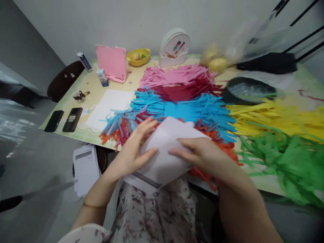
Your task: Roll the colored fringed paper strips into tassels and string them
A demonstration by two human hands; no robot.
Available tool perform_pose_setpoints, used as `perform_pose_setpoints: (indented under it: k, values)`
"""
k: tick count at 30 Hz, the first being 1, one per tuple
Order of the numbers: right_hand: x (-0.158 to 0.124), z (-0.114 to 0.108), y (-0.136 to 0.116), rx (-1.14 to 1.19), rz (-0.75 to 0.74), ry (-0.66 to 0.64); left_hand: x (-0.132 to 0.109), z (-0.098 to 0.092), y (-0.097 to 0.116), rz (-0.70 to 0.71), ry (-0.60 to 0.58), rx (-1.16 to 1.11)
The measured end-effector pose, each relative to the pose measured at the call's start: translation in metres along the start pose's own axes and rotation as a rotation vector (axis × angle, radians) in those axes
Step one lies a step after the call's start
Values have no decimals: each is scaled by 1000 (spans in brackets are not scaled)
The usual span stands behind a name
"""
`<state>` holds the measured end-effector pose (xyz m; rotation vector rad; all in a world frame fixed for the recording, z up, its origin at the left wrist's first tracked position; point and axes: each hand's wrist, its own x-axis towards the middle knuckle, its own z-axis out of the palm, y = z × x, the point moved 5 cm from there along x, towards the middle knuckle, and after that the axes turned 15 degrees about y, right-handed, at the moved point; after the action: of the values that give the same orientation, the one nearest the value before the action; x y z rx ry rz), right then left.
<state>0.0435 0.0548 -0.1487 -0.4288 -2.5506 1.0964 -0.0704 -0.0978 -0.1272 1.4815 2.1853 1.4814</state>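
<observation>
A white paper sheet [162, 165] with a dark printed band at its lower edge is held above my lap, tilted at the table's front edge. My left hand [139, 148] grips its left side, thumb on top and fingers behind. From the right, my right hand [194, 152] has its thumb and fingers at the sheet, blurred a little. Whether the paper is folded or several layers thick I cannot tell. Behind it lie bundles of fringed paper strips: orange [226, 148], blue [184, 108], dark red [174, 92] and pink [174, 76].
Yellow strips [278, 118] and green strips [291, 162] spread over the right side near a dark bin [229, 91]. Two phones [72, 119], a white sheet [106, 108] and a pink tablet case [112, 64] are left. More printed sheets [87, 172] lie below the table's left edge.
</observation>
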Motion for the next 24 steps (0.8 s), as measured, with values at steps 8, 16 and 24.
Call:
perform_pose_setpoints:
  k: [8,16,24]
  values:
    - [-30,-9,33,414,333,24,-53,21,-40,-138,-154,272]
    - [-55,8,56,388,399,-238,-62,29,-34,-208,-418,95]
    - [-71,4,58,365,570,-223,-66,47,-25,-88,-461,188]
